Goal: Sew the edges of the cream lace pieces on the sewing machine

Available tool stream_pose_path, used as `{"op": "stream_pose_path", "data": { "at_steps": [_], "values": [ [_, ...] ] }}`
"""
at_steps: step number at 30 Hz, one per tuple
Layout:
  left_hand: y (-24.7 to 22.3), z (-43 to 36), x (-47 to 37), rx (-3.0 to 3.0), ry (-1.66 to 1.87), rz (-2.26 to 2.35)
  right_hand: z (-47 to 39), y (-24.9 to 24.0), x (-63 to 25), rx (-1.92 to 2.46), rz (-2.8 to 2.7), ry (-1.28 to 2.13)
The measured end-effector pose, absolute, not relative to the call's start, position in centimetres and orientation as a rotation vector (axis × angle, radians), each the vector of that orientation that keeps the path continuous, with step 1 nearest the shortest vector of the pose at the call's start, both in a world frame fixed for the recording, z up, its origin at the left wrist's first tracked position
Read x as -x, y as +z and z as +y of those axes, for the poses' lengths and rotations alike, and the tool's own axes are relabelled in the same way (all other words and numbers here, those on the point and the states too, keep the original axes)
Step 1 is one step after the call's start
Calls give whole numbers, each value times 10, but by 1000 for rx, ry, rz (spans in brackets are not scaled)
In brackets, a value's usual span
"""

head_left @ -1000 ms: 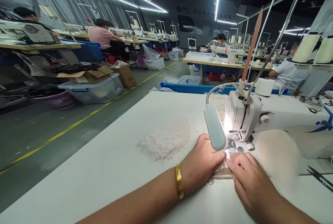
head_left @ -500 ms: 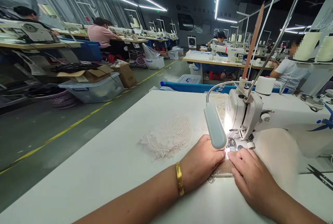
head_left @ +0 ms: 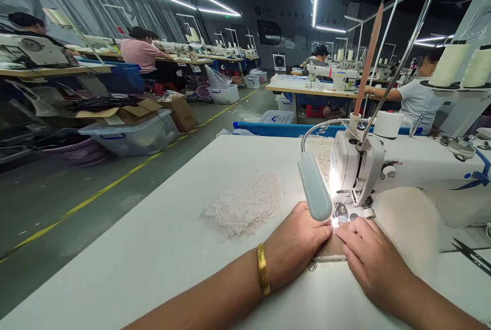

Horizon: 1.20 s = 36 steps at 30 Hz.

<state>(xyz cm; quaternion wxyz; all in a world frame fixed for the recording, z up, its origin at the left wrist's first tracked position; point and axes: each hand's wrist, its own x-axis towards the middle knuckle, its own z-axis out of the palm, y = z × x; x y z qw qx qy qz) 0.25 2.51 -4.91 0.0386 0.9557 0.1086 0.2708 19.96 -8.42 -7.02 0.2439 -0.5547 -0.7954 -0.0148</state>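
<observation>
A white sewing machine (head_left: 433, 158) stands at the right, its lit needle area just ahead of my fingertips. My left hand (head_left: 299, 240), a gold bangle at its wrist, has its fingers closed at the left edge of a small beige-brown fabric piece (head_left: 330, 249) by the presser foot (head_left: 340, 211). From the right, my right hand (head_left: 372, 250) presses bent fingers onto the same fabric, thumb tucked close. The two sets of fingertips nearly meet. Behind the right hand, cream fabric (head_left: 408, 225) spreads under the machine arm. A grey-green lamp head (head_left: 315, 187) hides part of my left fingers.
Stacked cream lace pieces (head_left: 245, 204) lie left of my hands on the white table (head_left: 153, 248). More lace (head_left: 324, 150) is behind the lamp. Black thread snips (head_left: 471, 256) rest at the right. Thread cones (head_left: 448, 66) stand above the machine. Other people work at machines beyond.
My view has shifted slightly. Both hands stay almost in place on the fabric at the presser foot. The person in white at the far right has stretched an arm out to the left.
</observation>
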Motion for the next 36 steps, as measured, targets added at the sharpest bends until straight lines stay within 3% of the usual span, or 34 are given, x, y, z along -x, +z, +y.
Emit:
{"op": "stream_pose_path", "data": {
  "at_steps": [26,36],
  "values": [
    [-50,37,-14,-2920,755,551,-79,-64,-209,1506,-1949,6],
    [-35,97,-48,-2827,435,817,-82,-77,-209,1555,-1973,110]
  ]
}}
